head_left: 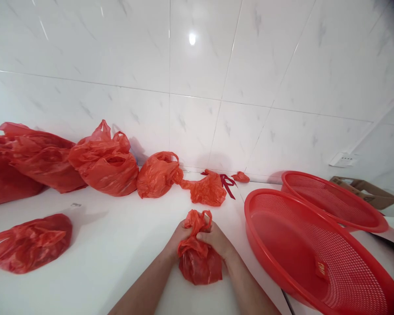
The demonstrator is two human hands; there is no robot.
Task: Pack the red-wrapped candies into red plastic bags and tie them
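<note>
A small red plastic bag (200, 264) with something bulky inside sits on the white table right in front of me. My left hand (177, 238) grips its gathered neck from the left side, fingers partly hidden behind the plastic. From the other side my right hand (215, 238) closes on the same neck, thumb across the front. The bag's loose handles stick up above both hands. Just beyond them lies a crumpled red plastic bag (208, 190), touching neither hand. What the held bag contains cannot be made out.
Several filled red bags (107, 168) line the tiled wall at the back left. Another red bag (34, 245) lies at the near left. Two red plastic baskets (265, 245) stand at the right, a cardboard box (377, 199) behind them. A dark red ribbon (229, 186) lies by the wall.
</note>
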